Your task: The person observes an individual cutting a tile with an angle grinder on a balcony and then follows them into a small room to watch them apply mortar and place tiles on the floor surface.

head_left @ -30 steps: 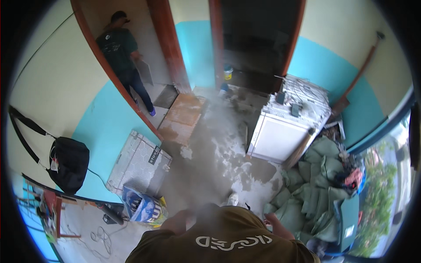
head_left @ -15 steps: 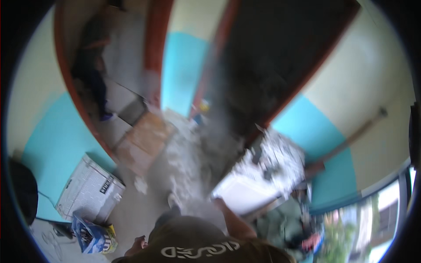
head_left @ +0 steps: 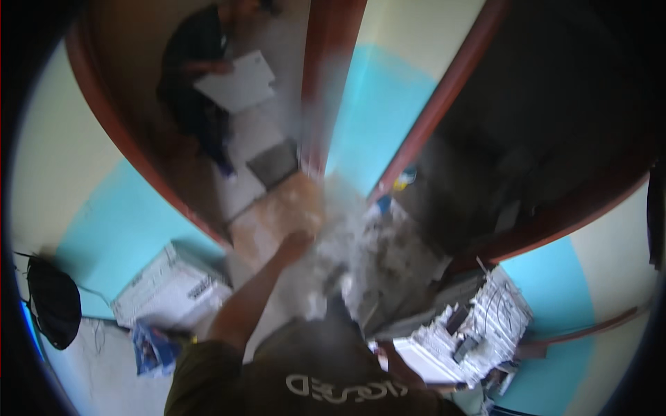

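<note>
My left arm reaches forward, and my left hand (head_left: 298, 240) is above the pale tiled floor (head_left: 267, 222) by the doorway. Motion blur smears its fingers, and nothing plain shows in it. Low on the right, my right hand (head_left: 381, 352) is beside the white block-like stack (head_left: 423, 357) and is mostly hidden by my body; whether it touches the stack I cannot tell. Grey rubble and dust (head_left: 381, 260) cover the floor ahead of my feet.
Beyond the left doorway another person (head_left: 191, 83) holds a white panel (head_left: 239, 82). A white box (head_left: 173, 295) and a blue bag (head_left: 154, 350) stand at left. Torn white packing (head_left: 496, 312) lies at right, beside a dark doorway (head_left: 541, 118) with a red-brown frame.
My left arm has swung out forward from beside my body. My view has turned, moving the doorways rightward in the picture. The other person now shows a white panel in hand.
</note>
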Action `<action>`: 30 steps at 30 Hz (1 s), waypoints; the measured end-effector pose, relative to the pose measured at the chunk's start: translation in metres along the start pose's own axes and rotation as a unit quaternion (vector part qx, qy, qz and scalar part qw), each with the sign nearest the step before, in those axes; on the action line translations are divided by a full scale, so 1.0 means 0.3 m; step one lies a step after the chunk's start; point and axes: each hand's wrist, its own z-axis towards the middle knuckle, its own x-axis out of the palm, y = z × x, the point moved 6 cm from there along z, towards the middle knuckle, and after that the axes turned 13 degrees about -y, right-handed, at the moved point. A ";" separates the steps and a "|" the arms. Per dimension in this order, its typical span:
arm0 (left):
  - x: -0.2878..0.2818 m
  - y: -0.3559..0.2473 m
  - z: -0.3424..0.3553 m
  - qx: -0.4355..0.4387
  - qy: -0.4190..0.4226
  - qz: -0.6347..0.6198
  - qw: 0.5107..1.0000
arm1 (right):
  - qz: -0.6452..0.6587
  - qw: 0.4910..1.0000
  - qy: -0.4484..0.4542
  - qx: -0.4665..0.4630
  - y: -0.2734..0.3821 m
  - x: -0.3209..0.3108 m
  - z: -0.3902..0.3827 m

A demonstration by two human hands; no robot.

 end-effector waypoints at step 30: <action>0.322 0.637 -0.366 -0.842 -0.027 -0.144 0.519 | -0.225 0.842 0.298 -0.390 2.455 0.580 0.278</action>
